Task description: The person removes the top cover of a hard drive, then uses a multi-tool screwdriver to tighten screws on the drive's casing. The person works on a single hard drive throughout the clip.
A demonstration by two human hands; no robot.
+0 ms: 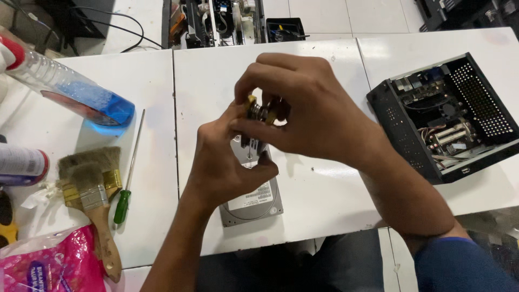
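Observation:
Both hands meet over the middle of the white table (324, 189). My right hand (303, 108) pinches a small yellow and metal part (258, 111) from above. My left hand (221, 162) comes up from below and holds the same small part with thumb and fingers. Under the hands a grey hard drive (254, 203) lies flat on the table, its label side up and its upper half hidden by the left hand.
An open black computer case (443, 116) with boards and cables sits at right. At left lie a green-handled screwdriver (127, 184), two paintbrushes (94, 194), a tipped bottle of blue liquid (75, 92), a spray can (21, 165) and a pink packet (54, 265).

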